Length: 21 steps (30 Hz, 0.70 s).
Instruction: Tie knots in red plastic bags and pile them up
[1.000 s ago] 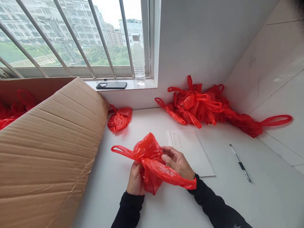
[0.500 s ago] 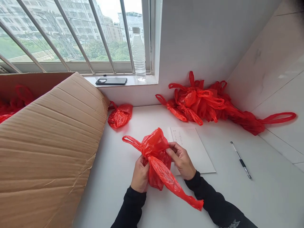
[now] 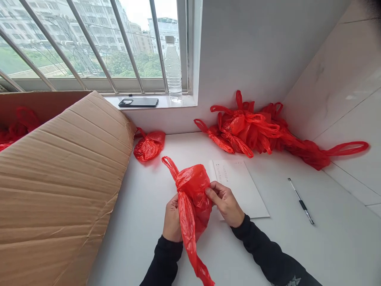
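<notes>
Between my two hands is a red plastic bag (image 3: 196, 186), knotted, with one looped handle standing up at its top left and a long twisted tail hanging toward me. My left hand (image 3: 172, 219) grips the bag from the left; its fingertips are partly hidden behind the tail. On the right side, my right hand (image 3: 225, 201) pinches the bag's edge between thumb and fingers. Just beyond, a smaller knotted red bag (image 3: 150, 146) lies against the carton. Partly behind my right hand is a white sheet or pad (image 3: 247, 190) with small print on it.
A large cardboard box (image 3: 59, 186) with red bags inside takes up the left. Several knotted red bags (image 3: 253, 125) are heaped against the wall. A black pen (image 3: 302, 203) lies right. On the windowsill are a phone (image 3: 138, 102) and a clear bottle (image 3: 173, 71).
The held bag has turned: its long tail has swung from the lower right to nearly straight down, and its loop now points more upward. Both hands keep their hold.
</notes>
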Available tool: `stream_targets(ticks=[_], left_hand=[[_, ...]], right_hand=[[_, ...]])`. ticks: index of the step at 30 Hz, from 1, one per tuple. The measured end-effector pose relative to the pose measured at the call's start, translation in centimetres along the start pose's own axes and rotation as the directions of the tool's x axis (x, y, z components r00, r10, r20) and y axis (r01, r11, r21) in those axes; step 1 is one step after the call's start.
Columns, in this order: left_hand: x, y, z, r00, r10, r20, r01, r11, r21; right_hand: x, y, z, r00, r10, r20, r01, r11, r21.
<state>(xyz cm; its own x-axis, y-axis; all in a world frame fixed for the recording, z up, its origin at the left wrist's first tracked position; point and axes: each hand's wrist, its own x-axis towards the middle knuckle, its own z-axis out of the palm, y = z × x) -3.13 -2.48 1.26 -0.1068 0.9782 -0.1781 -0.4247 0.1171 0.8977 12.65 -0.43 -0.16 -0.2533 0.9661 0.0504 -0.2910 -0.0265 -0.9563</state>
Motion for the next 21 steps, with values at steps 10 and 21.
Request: stream_targets(ticks=[10,21], left_hand=[[-0.1,-0.6,-0.2,0.998,0.018,-0.062,-0.026,0.991,-0.135],[-0.4,-0.9,-0.3,0.991,0.005,0.134,0.017,0.987,-0.161]], right_hand=[[-0.4,-0.4,0.4,0.993,0.044,0.111,-0.023,0.983,-0.183],[0.0,0.6,-0.4,1.0,-0.021,-0.021,0.019,0.996,-0.087]])
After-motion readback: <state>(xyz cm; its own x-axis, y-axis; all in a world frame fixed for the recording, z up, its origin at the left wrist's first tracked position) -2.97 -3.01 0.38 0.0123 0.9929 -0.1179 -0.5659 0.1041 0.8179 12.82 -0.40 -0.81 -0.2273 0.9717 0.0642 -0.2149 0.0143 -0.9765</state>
